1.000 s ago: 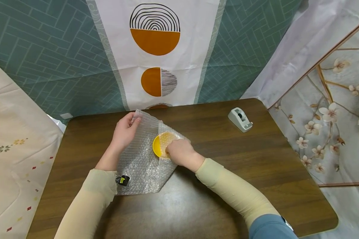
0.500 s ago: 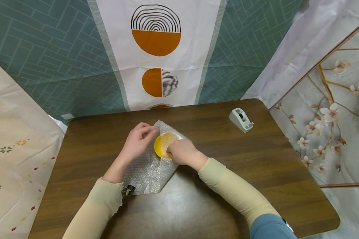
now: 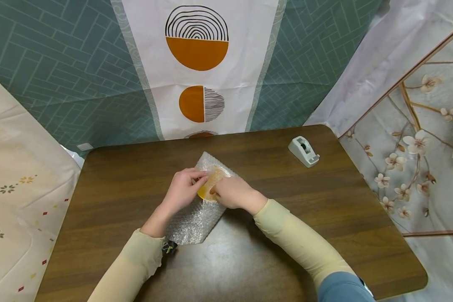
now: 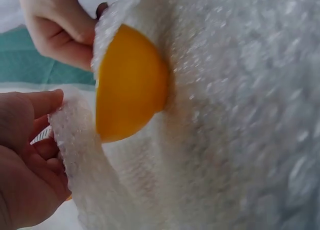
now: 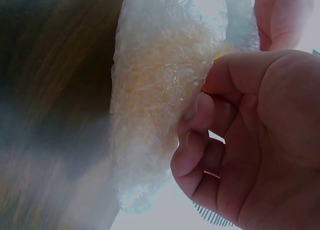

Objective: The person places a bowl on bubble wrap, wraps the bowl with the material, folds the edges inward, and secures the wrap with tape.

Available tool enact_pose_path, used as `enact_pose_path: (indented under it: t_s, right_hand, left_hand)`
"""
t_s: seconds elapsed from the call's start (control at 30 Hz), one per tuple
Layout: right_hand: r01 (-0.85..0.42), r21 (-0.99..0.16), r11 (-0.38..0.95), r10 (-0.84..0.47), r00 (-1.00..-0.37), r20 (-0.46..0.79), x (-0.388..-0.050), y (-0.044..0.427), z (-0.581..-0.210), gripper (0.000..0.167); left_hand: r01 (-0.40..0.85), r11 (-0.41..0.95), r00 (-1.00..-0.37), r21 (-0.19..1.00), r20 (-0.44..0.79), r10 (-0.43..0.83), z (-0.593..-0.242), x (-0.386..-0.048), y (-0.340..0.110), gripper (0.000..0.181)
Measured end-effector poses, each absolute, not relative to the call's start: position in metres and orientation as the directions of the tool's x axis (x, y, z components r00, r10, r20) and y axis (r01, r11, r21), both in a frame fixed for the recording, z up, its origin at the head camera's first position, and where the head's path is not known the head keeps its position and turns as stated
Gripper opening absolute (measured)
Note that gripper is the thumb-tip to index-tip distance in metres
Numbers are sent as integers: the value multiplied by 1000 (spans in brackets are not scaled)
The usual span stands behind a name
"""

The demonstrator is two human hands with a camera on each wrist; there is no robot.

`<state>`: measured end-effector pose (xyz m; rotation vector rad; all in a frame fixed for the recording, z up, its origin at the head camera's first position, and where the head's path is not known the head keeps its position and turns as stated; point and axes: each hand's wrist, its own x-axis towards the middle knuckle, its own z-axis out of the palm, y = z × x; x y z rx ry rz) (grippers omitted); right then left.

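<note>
A yellow bowl (image 4: 132,85) lies on a sheet of bubble wrap (image 3: 188,224), its side showing bare between the folds in the left wrist view. My left hand (image 3: 182,188) pinches the sheet's left edge between thumb and fingers, raised and folded over toward the bowl. With curled fingers, my right hand (image 3: 235,193) holds the right-hand flap, which covers the bowl's right part, at the bowl's rim. The yellow shows faintly through the bubble wrap (image 5: 155,90) in the right wrist view. Most of the bowl's inside is hidden by wrap and fingers.
A pale tape dispenser (image 3: 303,151) with a roll in it stands at the back right of the brown wooden table (image 3: 324,218). Patterned cloths hang behind the table and along both sides.
My left hand has moved right, bringing the sheet's left edge across to the bowl, so less yellow shows from above. The right hand has stayed at the bowl's rim.
</note>
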<state>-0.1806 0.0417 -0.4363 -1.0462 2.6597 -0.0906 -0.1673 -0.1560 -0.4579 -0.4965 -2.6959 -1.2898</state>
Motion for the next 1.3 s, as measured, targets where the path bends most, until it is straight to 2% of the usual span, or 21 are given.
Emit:
enact_pose_path:
  t_s: [0.2,0.37,0.5,0.6,0.7,0.87,0.97,1.17,1.3]
  right_hand:
    - [-694,-190,695,-719,-659,-221,-182,48,-436,28]
    - [-717,-272,641,-767,-608,-204,-182,57,-431,31]
    - [-695,-343,633,-770,-613,-179,-184,66,-427,30]
    - [-678,-350,647,-755,-634,-167,-185,70,-426,30]
    - [-673,-330,662,-738,-663,-127,-187,72,-424,28]
    - [-656,-315,686,-681,-731,39,-188,72,-423,24]
    - [-654,-308,691,-664,-743,85,-190,70,-426,26]
    - [-703,-176,689,-722,-687,-82,-191,69,-439,43]
    - [-728,-74,681,-730,-670,-135,-189,68,-447,50]
  left_hand:
    - [339,634,-941,695,247,233,-464,-164,-151,16]
    - [305,672,-952,675,207,225,-466,-163,-150,14]
    - [293,699,-956,652,181,233,-470,-161,-149,14]
    - [298,703,-954,645,178,241,-471,-160,-149,13]
    - [301,703,-953,645,175,247,-472,-159,-148,11]
    - [296,703,-954,646,165,250,-474,-160,-149,8]
    - [290,707,-956,645,158,248,-474,-160,-149,12]
    - [296,708,-952,641,140,271,-472,-158,-152,8]
    - [356,712,-924,605,114,366,-469,-153,-158,24]
